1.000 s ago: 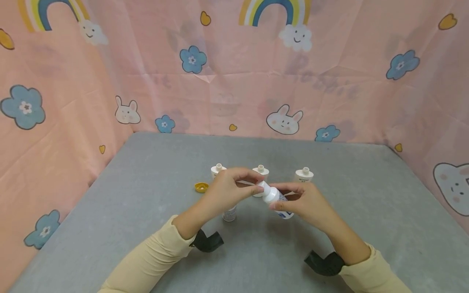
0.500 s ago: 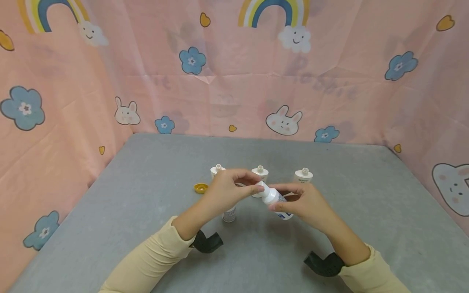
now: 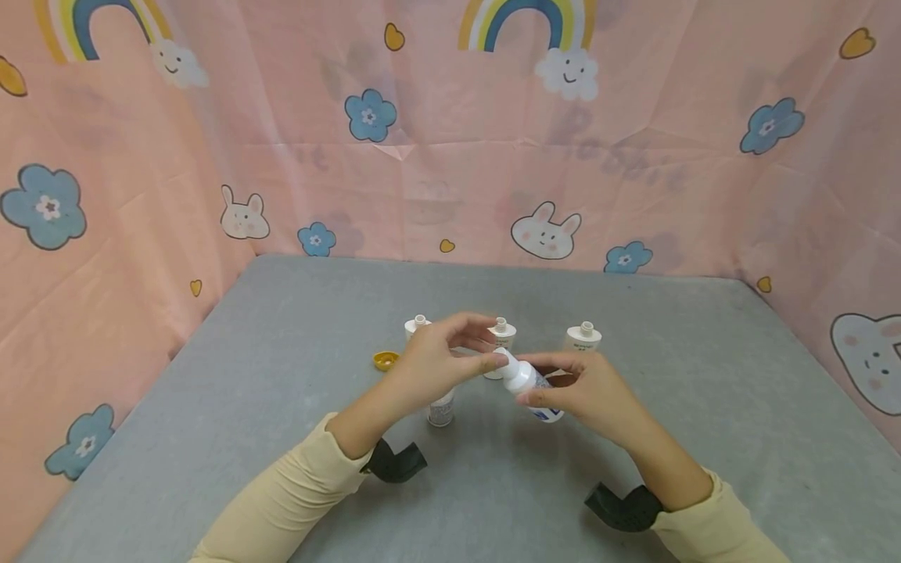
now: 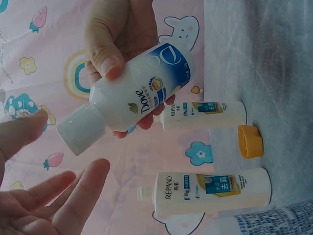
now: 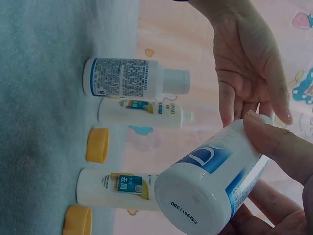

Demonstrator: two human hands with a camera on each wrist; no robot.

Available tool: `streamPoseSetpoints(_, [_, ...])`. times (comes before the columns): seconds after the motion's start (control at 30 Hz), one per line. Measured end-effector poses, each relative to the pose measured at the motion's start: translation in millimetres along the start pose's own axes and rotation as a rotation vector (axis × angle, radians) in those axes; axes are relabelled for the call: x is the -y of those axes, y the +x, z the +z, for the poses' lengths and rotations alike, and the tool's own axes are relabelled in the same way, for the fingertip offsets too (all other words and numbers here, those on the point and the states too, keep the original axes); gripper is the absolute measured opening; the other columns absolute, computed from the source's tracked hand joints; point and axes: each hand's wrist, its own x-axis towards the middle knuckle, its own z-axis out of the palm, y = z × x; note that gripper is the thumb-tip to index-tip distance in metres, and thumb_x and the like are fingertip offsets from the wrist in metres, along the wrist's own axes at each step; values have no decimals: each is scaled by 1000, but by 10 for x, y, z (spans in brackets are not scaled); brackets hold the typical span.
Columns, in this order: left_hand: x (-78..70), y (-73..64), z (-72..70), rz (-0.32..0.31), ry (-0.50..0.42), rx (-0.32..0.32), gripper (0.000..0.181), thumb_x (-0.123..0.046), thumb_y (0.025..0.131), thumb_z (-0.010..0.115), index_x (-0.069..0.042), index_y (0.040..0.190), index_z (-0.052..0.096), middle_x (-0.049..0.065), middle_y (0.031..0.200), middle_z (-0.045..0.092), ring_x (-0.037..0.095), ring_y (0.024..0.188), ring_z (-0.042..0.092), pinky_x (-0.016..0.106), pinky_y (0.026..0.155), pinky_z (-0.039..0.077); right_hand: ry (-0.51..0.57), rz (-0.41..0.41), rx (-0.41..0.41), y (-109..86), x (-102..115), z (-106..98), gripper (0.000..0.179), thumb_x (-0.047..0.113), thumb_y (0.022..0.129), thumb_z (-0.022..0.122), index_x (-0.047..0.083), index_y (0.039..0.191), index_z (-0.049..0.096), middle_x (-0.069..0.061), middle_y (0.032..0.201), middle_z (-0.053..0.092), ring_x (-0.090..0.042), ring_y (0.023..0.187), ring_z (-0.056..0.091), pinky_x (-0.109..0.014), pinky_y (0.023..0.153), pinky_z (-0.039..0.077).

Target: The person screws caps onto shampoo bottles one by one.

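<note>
A white and blue Dove bottle (image 3: 522,378) is tilted above the table, its white cap (image 4: 80,128) pointing up and toward my left hand. My right hand (image 3: 587,393) holds the bottle's body between thumb and fingers. Beside the cap my left hand (image 3: 439,356) spreads its thumb and fingers; the left wrist view shows a gap between them and the cap. A second white bottle with a blue-printed label (image 5: 122,78) stands capped on the table under my left hand, partly hidden in the head view.
Uncapped white REPAND bottles stand behind my hands: a left one (image 3: 418,322), a middle one (image 3: 504,331) and a right one (image 3: 583,337). A yellow cap (image 3: 386,360) lies left of them; another yellow cap (image 5: 78,220) shows in the right wrist view. Pink patterned cloth encloses the grey table (image 3: 317,305).
My left fingers have let go of the white cap and spread apart, lifting slightly. My right hand and the Dove bottle have stayed nearly still.
</note>
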Motion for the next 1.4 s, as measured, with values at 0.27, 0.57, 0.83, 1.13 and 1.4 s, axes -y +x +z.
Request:
streamPoseSetpoints(0.27, [15,-2,22,-20,69,-5,23,-28,88,77,-16,107,73,-2,97,74,6,87,69,24,74,56,2,-17,6,-4,-2,1,47,23,82,82,6,125,69,-19,122,66,-23,96,72,-30,74,59])
streamPoseSetpoints(0.57, [1,-20,19,37,69,25,27,-21,89,76,-11,114,72,2,106,74,12,97,70,21,79,58,-12,-10,4,-8,9,-7,48,25,82,82,8,125,69,-18,122,66,-23,96,72,-30,74,59])
streamPoseSetpoints(0.83, [4,-18,15,35,-41,75,46,-13,88,76,-11,133,63,4,132,66,18,114,67,24,83,59,-17,6,10,-1,-3,-13,48,26,82,82,9,125,70,-17,120,66,-24,98,72,-32,74,59])
streamPoseSetpoints(1.13, [10,-15,13,19,72,15,24,-25,88,77,-16,111,74,-2,101,75,8,94,68,24,78,58,-33,6,11,7,-5,-10,48,27,82,83,9,125,70,-17,119,66,-24,97,71,-34,75,59])
streamPoseSetpoints(1.4, [16,-15,13,32,57,43,22,-21,89,76,-16,110,75,0,105,75,15,95,71,22,78,58,-28,3,23,0,-6,-15,48,26,82,82,8,125,70,-17,119,65,-23,96,71,-33,74,59])
